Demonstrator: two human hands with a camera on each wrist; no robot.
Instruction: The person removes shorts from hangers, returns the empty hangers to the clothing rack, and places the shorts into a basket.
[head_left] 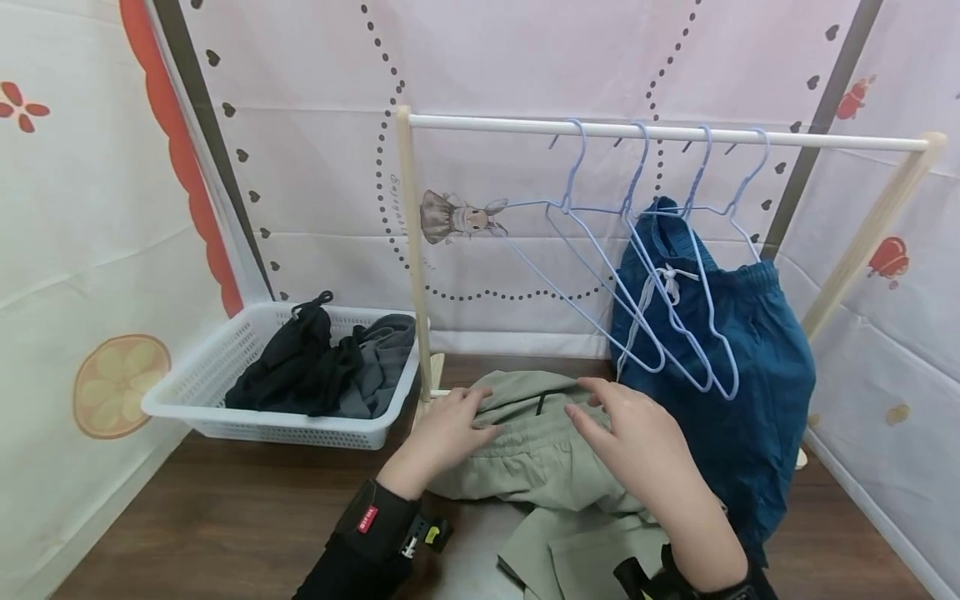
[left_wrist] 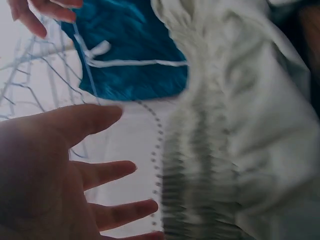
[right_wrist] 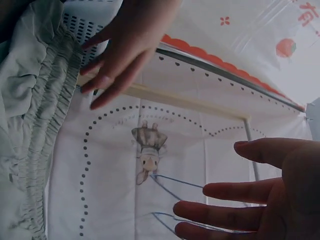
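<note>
"Green pants (head_left: 501,481), live: where are they, and what's in your grip?"

"They lie bunched in front of me, lower than the hangers (head_left: 567,198), just beside the blue pants (head_left: 753,358). My left hand (head_left: 447,429) and right hand (head_left: 633,429) reach over them, fingers spread wide, holding nothing!"

"How to handle it well?"

"I'd say pinch the waistband (head_left: 519,446) evenly towards both ends, then draw it taut, so the cloth doesn't fold under."

at four o'clock the right hand (right_wrist: 267,187) is held spread; at eleven the left hand (right_wrist: 130,47) is seen near a grey-green garment (right_wrist: 25,125), by which nine is filled. blue hangers (right_wrist: 172,179) are partly shown at six.
</note>
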